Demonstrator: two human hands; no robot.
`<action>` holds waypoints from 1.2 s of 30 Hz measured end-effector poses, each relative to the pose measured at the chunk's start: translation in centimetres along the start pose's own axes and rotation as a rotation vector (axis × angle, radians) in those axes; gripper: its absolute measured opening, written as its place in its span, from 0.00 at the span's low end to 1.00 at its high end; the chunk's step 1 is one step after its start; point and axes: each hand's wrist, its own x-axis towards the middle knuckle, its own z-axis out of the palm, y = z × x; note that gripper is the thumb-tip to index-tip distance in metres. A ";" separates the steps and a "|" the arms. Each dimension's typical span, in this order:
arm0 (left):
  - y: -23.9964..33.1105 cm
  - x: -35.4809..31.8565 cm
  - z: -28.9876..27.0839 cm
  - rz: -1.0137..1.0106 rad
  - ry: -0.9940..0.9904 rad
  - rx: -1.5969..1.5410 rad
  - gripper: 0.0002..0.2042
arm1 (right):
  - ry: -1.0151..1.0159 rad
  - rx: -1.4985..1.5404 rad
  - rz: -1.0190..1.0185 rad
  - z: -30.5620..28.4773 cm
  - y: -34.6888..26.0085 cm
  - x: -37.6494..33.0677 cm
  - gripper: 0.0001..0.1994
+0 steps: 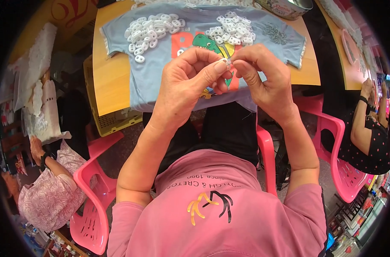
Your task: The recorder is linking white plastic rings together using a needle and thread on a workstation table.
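two hands, one small white piece

both your left hand [184, 81] and right hand [263, 79] pinch a small white ring piece [228, 62] between fingertips, each grip closed on it, above the light blue shirt [160, 68] on the tabletop [113, 85], near two white ring piles [150, 32].

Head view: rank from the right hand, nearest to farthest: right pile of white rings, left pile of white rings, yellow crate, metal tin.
From the right hand:
1. Right pile of white rings, on the shirt just above the hand.
2. Metal tin, top edge of the table, up and right.
3. Left pile of white rings, upper left on the shirt.
4. Yellow crate, under the table, far left.
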 end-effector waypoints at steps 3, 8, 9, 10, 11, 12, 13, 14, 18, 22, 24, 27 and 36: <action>0.2 -0.2 0.1 -0.001 -0.002 0.019 0.08 | 0.023 -0.042 -0.129 0.1 0.2 0.5 0.04; 0.6 -0.4 0.5 0.011 0.013 0.047 0.08 | 0.064 0.013 -0.146 0.7 0.1 0.6 0.03; 0.5 -0.4 0.6 0.029 0.019 0.047 0.07 | 0.089 0.043 -0.137 0.9 0.0 0.5 0.02; 0.5 -0.4 0.7 0.046 0.024 0.048 0.07 | 0.090 0.044 -0.137 1.1 0.0 0.4 0.02; 0.4 -0.5 0.8 0.047 0.026 0.048 0.07 | 0.104 0.053 -0.132 1.2 0.0 0.4 0.02; 0.3 -0.5 1.0 0.059 0.051 0.051 0.07 | 0.118 0.062 -0.128 1.4 0.0 0.3 0.02; 0.2 -0.5 1.1 0.071 0.076 0.054 0.07 | 0.118 0.063 -0.129 1.6 -0.1 0.2 0.02; 0.1 -0.5 1.1 0.072 0.076 0.055 0.07 | 0.136 0.070 -0.114 1.8 -0.1 0.1 0.02; -0.5 -0.7 0.7 0.109 0.109 0.082 0.06 | 0.182 0.082 -0.061 3.0 -0.2 -0.4 0.01; -0.6 -1.5 -0.5 0.063 0.146 0.123 0.06 | 0.161 0.063 -0.075 3.8 -0.3 -0.4 0.01; 0.2 -2.2 -1.6 0.008 0.143 0.084 0.07 | 0.010 0.190 0.074 3.8 -1.0 -0.2 0.02; 0.6 -3.1 -3.2 -0.035 0.164 0.048 0.07 | -0.075 0.187 0.167 2.8 -0.6 0.8 0.04; 2.1 -5.1 -6.8 0.073 0.302 0.006 0.07 | -0.069 -0.160 -0.008 5.5 -0.3 4.6 0.06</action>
